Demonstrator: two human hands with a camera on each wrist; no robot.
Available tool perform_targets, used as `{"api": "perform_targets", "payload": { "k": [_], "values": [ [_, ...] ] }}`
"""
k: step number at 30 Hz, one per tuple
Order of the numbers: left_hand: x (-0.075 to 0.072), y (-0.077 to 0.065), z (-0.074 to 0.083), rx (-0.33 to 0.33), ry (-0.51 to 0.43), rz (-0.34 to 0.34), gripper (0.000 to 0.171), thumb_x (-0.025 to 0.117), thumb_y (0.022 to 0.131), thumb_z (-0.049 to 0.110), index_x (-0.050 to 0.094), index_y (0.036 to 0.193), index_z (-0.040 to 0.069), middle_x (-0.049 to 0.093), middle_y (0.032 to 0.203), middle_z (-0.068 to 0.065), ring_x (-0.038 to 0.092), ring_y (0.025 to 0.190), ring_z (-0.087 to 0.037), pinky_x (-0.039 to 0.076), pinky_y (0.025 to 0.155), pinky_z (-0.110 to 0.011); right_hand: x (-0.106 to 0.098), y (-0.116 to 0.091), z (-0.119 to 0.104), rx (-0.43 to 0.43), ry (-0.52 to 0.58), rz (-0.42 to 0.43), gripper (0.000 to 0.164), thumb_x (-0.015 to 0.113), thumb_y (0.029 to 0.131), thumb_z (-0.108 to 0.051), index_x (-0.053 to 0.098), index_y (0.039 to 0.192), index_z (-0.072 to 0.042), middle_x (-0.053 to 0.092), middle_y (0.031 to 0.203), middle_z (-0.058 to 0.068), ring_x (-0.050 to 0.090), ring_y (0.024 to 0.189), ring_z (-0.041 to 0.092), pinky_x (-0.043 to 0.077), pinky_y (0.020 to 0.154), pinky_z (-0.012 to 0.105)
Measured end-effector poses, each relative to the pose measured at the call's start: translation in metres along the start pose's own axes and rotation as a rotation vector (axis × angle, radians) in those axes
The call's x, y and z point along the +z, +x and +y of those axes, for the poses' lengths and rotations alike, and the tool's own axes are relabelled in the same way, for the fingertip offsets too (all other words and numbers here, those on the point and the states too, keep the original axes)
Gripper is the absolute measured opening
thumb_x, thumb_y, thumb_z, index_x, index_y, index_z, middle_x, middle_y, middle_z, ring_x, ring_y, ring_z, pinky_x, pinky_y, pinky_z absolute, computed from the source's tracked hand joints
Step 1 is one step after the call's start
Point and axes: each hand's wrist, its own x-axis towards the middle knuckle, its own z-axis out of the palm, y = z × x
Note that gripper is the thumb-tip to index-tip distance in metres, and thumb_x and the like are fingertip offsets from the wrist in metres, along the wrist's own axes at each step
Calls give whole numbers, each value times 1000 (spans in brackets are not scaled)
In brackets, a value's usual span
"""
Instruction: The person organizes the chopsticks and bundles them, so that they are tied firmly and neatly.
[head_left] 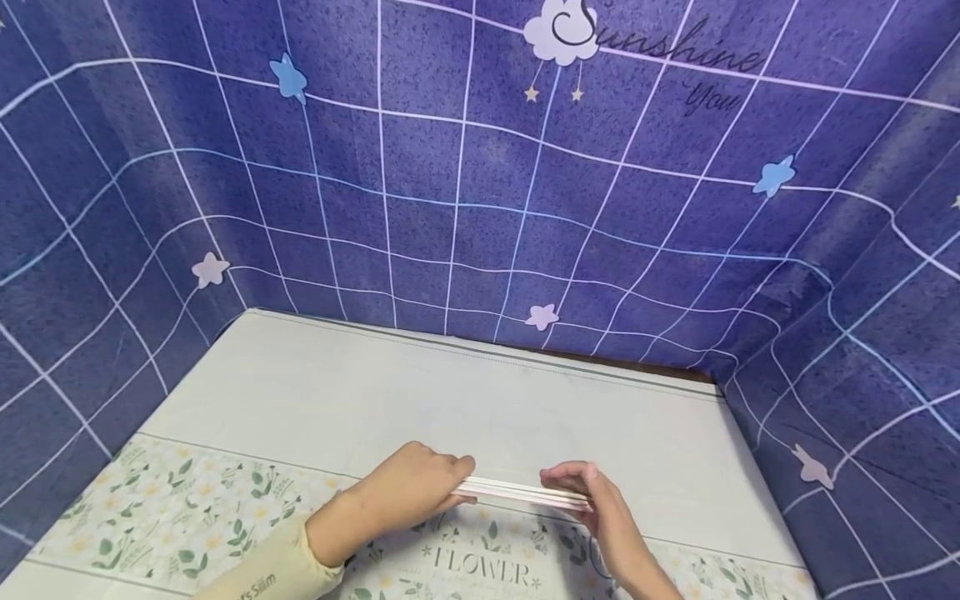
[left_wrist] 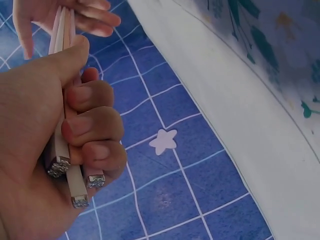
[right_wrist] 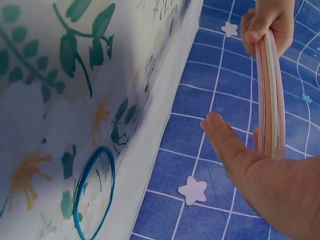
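My left hand (head_left: pixel 420 483) grips a bundle of several chopsticks (head_left: pixel 525 494) in pale pink, beige and peach. Its fingers are curled round them, with the thumb lying along the top. Square ends with silvery patterned caps stick out below the fist in the left wrist view. At the bundle's other end is my right hand (head_left: pixel 603 508), fingers and thumb extended, with the chopstick ends right at its palm. The right wrist view shows the sticks (right_wrist: pixel 270 100) running side by side from the left fist to the right palm, which hides their ends.
Below the hands lies a table with a white cover (head_left: pixel 360 375) and a floral band printed "FLOWER" (head_left: pixel 480 567). A thin blue ring (right_wrist: pixel 113 172) lies on the cover near the right hand. Blue gridded cloth (head_left: pixel 420 225) with stars hangs around the back and sides.
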Motion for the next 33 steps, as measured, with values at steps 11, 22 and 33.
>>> {"api": "perform_targets", "payload": {
  "k": [11, 22, 33],
  "values": [
    [6, -2, 0, -16, 4, -4, 30, 55, 106, 46, 62, 98, 19, 76, 82, 8, 66, 62, -2, 52, 57, -22, -2, 3, -2, 15, 120, -53, 35, 60, 106, -14, 54, 130, 10, 73, 132, 19, 72, 119, 9, 57, 100, 23],
    [6, 0, -1, -16, -42, -7, 29, 52, 108, 45, 62, 98, 19, 75, 81, 8, 58, 58, 2, 51, 56, -21, -7, 3, 2, -40, 254, -77, 28, 38, 106, -2, 52, 129, 8, 75, 131, 1, 70, 124, 13, 57, 103, 25],
    [4, 10, 0, -47, 100, 81, 34, 59, 105, 45, 60, 84, 19, 67, 64, 7, 56, 51, -3, 49, 50, -25, 18, 9, -9, 10, 71, 158, 53, 30, 115, -37, 63, 128, 2, 66, 139, 21, 63, 136, 36, 57, 104, 26]
  ]
}}
